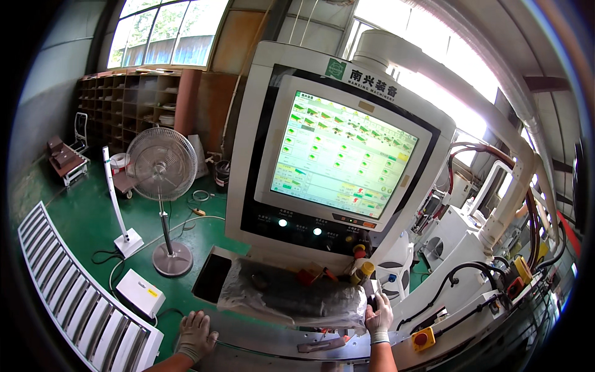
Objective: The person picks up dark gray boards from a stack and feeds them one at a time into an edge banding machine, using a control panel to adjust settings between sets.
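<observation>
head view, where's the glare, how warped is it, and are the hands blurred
Head view: upper-right window blown out to white, monitor glowing brightly; head view: roller conveyor curving along the left rim, corners black; head view: left hand and right hand without obvious blur.

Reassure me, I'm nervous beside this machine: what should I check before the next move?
1. Pale-gloved left hand free: ok, no held object shows.
2. Pale-gloved right hand, grip: cannot tell, palm hidden.
3. Large rectangular screen in pale-grey console: ok, lit.
4. Round red button on yellow box: ok, uncovered.
5. Grey metal surface clear: not ok, a long greyish flat object lies left of the right hand.
</observation>
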`<state>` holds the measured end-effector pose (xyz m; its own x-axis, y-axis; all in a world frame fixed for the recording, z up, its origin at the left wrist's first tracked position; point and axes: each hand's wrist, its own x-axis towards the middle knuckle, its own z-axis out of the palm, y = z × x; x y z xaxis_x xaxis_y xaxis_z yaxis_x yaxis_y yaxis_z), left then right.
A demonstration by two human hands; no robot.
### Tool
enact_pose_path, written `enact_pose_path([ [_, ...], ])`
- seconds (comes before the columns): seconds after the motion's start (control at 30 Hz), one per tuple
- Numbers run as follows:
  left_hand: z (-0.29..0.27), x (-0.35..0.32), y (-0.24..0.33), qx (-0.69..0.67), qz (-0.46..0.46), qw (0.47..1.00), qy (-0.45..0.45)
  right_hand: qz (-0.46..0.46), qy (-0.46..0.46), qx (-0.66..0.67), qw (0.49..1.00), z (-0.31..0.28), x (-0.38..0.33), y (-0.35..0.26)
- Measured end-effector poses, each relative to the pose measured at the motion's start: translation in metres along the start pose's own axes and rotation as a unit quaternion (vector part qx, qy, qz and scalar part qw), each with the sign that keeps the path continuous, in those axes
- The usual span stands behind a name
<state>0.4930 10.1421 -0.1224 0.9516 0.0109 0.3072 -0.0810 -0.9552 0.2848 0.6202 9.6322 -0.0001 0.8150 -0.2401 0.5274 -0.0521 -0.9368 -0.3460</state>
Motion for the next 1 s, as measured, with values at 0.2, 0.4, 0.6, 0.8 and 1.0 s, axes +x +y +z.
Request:
enact_pose_path([
  [0.2,0.003,-0.001,-0.002,-0.003,-0.001,1.000,0.018,-0.046,0.024,0.045,0.998,-0.002,-0.004,0.002],
  [0.4,0.001,-0.003,-0.001,0.007,0.005,1.000,0.024,-0.081,0.011,0.063,0.995,-0.002,-0.001,0.004],
  [0.6,-0.008,-0.001,0.007,-0.004,-0.006,1.000,0.014,-0.075,0.009,0.121,0.990,-0.006,-0.004,0.008],
  [0.8,-0.004,-0.001,0.003,0.008,-0.006,1.000,0.013,-0.058,0.002,0.088,0.994,-0.005,-0.004,0.003],
  [1.0,-0.002,-0.002,0.002,0.005,-0.007,1.000,0.011,-0.077,-0.015,0.096,0.992,-0.005,-0.003,0.009],
])
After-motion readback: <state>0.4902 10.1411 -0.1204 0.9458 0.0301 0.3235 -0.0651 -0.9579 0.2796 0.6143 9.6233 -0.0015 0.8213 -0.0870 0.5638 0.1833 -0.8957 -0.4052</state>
